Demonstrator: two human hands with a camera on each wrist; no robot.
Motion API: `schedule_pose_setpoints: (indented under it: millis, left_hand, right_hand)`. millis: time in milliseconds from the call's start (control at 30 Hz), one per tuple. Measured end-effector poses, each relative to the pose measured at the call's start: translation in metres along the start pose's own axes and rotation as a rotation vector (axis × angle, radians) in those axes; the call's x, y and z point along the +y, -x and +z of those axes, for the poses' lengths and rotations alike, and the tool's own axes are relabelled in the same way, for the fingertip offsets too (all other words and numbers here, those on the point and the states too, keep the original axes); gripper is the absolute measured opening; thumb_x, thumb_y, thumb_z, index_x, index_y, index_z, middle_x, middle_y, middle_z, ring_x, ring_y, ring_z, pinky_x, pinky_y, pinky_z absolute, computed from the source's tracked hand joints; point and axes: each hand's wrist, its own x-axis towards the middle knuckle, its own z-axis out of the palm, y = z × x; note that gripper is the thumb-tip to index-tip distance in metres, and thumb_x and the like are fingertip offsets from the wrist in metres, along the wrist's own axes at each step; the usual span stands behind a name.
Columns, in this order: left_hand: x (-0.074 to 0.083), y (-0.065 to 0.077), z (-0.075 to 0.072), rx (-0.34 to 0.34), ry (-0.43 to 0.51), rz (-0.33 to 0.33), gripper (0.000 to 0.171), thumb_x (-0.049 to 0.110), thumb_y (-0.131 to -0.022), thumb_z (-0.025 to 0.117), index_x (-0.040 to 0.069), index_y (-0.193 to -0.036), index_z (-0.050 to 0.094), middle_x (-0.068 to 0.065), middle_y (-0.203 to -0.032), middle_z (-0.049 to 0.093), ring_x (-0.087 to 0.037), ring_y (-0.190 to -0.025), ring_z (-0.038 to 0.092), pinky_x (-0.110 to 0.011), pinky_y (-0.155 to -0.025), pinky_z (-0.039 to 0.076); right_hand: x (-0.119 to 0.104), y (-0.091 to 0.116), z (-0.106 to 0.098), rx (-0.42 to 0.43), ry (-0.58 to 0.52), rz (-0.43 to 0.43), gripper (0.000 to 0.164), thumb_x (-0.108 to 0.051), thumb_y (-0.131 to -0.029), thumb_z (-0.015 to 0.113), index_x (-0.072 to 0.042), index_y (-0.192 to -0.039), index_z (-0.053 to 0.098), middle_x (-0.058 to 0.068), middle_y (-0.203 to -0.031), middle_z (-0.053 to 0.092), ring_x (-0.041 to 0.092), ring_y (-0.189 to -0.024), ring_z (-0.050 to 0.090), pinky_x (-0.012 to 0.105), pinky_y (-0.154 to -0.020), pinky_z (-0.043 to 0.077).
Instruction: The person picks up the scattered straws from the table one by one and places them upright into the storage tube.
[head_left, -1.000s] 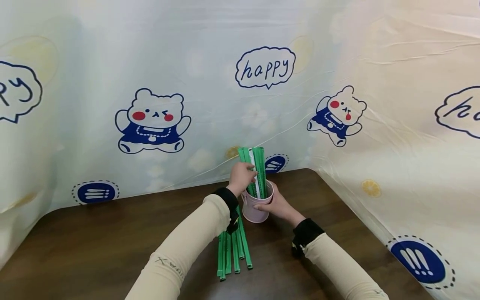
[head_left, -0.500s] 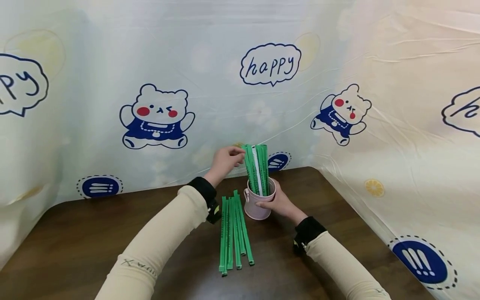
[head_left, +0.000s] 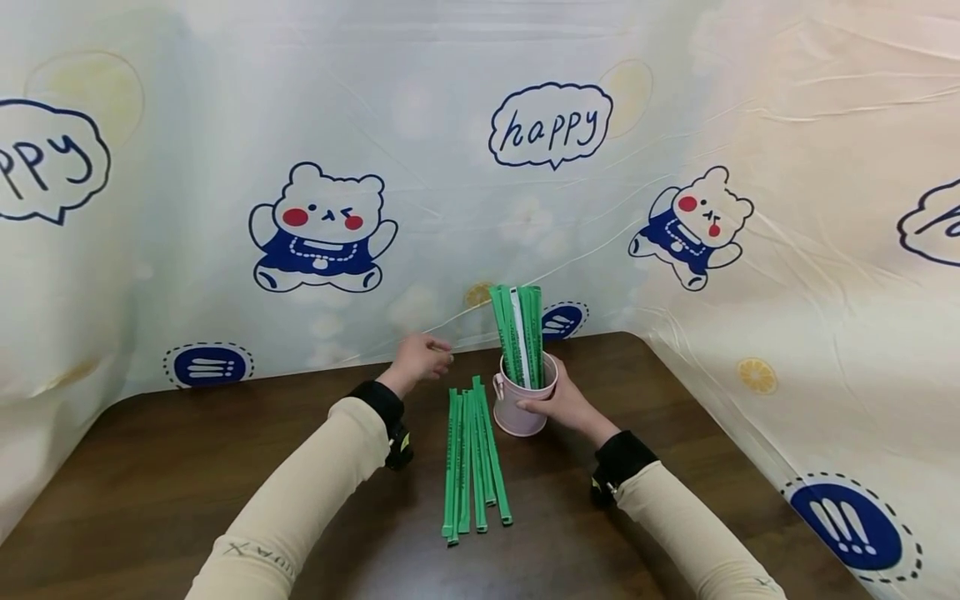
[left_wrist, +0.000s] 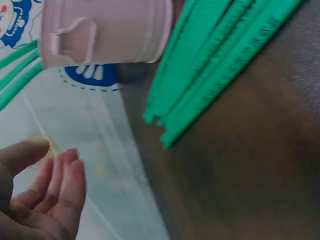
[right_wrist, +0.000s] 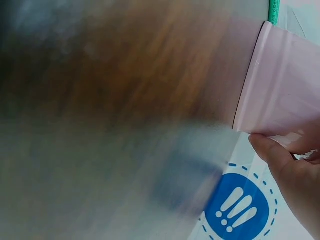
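Observation:
A small pink bucket (head_left: 520, 417) stands on the table with several long, thin green packets (head_left: 531, 333) upright in it, one showing a white strip. My right hand (head_left: 566, 404) grips the bucket's right side; the right wrist view has the thumb along the pink wall (right_wrist: 287, 85). To the left, more green packets (head_left: 468, 458) lie side by side on the wood. My left hand (head_left: 418, 360) hovers beyond their far ends, left of the bucket. In the left wrist view its fingers (left_wrist: 70, 192) are loosely bent, thumb apart, nothing between them.
The dark brown wooden table (head_left: 300, 483) ends at a printed cloth backdrop (head_left: 435, 208) behind and to the right. A thin wire handle (left_wrist: 75, 40) hangs on the bucket's side. Black bands with small devices sit on both wrists.
My left hand has let go of the packets in the bucket and moved left and down, away from it. My right hand keeps its grip on the bucket. The view has shifted slightly.

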Motion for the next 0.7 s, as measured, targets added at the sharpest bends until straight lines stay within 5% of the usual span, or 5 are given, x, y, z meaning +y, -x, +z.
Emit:
schedule_pose_setpoints:
  millis: [300, 467, 700]
  left_hand:
    - [-0.023, 0.004, 0.022, -0.121, -0.188, -0.129, 0.036, -0.002, -0.095, 0.061, -0.014, -0.129, 0.061, -0.03, -0.119, 0.068, -0.025, -0.083, 0.07, -0.039, -0.081, 0.064]
    - [-0.035, -0.002, 0.031, -0.107, -0.235, -0.204, 0.008, -0.005, -0.09, 0.064, -0.008, -0.089, 0.071, -0.02, -0.083, 0.071, -0.017, -0.06, 0.066, -0.031, -0.064, 0.062]
    - [-0.04, -0.001, 0.043, -0.081, -0.344, -0.207, 0.028, -0.005, -0.088, 0.064, 0.007, -0.064, 0.055, -0.004, -0.058, 0.055, -0.012, -0.048, 0.053, -0.023, -0.05, 0.049]
  right_hand:
    - [0.002, 0.003, -0.002, 0.006, -0.012, 0.012, 0.102, -0.011, -0.088, 0.08, -0.005, -0.16, 0.007, 0.025, -0.162, 0.024, 0.043, -0.144, 0.036, 0.064, -0.123, 0.031]
    - [0.002, 0.002, -0.002, 0.009, -0.002, 0.016, 0.101, -0.011, -0.088, 0.08, -0.004, -0.16, 0.009, 0.025, -0.162, 0.026, 0.043, -0.144, 0.037, 0.063, -0.123, 0.031]
    - [0.002, 0.0, -0.002, 0.002, -0.002, 0.013, 0.103, -0.013, -0.087, 0.081, -0.005, -0.16, 0.009, 0.024, -0.162, 0.025, 0.042, -0.145, 0.036, 0.062, -0.124, 0.031]
